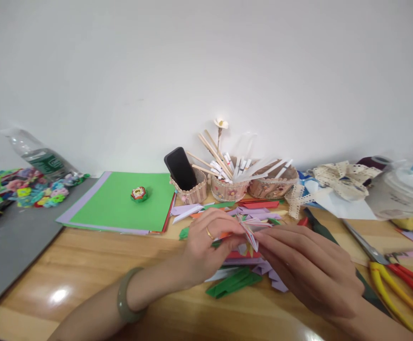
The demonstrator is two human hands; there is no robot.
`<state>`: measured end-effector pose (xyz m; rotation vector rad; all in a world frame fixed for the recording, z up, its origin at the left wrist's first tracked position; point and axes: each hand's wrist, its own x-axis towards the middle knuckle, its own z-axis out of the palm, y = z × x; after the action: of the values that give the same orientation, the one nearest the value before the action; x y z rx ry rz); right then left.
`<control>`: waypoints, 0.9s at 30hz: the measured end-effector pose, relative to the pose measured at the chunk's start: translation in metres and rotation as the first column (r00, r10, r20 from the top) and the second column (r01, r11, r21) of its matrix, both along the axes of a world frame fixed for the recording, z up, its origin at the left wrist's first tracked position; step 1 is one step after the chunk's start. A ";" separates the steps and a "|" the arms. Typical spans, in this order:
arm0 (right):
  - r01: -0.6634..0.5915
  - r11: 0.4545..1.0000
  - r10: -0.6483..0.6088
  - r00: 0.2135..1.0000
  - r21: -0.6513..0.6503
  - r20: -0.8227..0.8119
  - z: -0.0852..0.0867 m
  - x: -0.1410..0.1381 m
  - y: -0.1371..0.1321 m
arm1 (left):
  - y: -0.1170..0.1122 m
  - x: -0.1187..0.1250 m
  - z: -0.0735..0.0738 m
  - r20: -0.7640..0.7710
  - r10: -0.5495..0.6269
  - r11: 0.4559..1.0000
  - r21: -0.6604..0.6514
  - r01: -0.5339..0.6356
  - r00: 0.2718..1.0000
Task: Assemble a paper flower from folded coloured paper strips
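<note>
Between my two hands is a small piece of folded paper point(250, 235), white with reddish and purple edges, fanned into several layers. My left hand point(213, 237), with a ring and a bangle, pinches its left side. From the right, the fingers of my right hand point(306, 265) close on its other side. Beneath both hands lies a spread of folded paper strips in purple, white, red and orange, with a bundle of green folded strips point(233, 282) nearest me. The fingers partly hide the folded piece.
Green paper sheets point(121, 201) carry a small paper flower point(139, 193) at left. Decorated baskets stand by the wall, one holding a phone point(180, 168). Scissors point(380, 260), lace ribbon point(348, 179) and a plastic cup point(405, 189) are at right. A bottle point(42, 156) leans far left.
</note>
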<state>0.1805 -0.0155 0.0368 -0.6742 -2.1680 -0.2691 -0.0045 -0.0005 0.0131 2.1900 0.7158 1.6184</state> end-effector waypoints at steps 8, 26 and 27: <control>0.006 1.000 -0.006 0.999 0.004 0.032 0.000 0.000 -0.001 | 0.000 -0.001 -0.001 -0.023 0.011 0.998 0.055 -0.010 1.000; 0.001 0.888 -0.077 0.986 -0.460 -0.147 0.000 -0.009 0.010 | 0.009 -0.003 0.008 -0.152 -0.094 0.903 -0.430 0.019 0.984; -0.020 0.864 -0.063 0.987 -0.503 -0.146 0.000 -0.009 0.012 | 0.009 -0.003 0.009 -0.116 -0.110 0.872 -0.488 0.039 0.987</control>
<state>0.1714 -0.0038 0.0370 -0.9739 -2.0838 0.3500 -0.0075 0.0086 0.0217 1.9389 0.9459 1.0978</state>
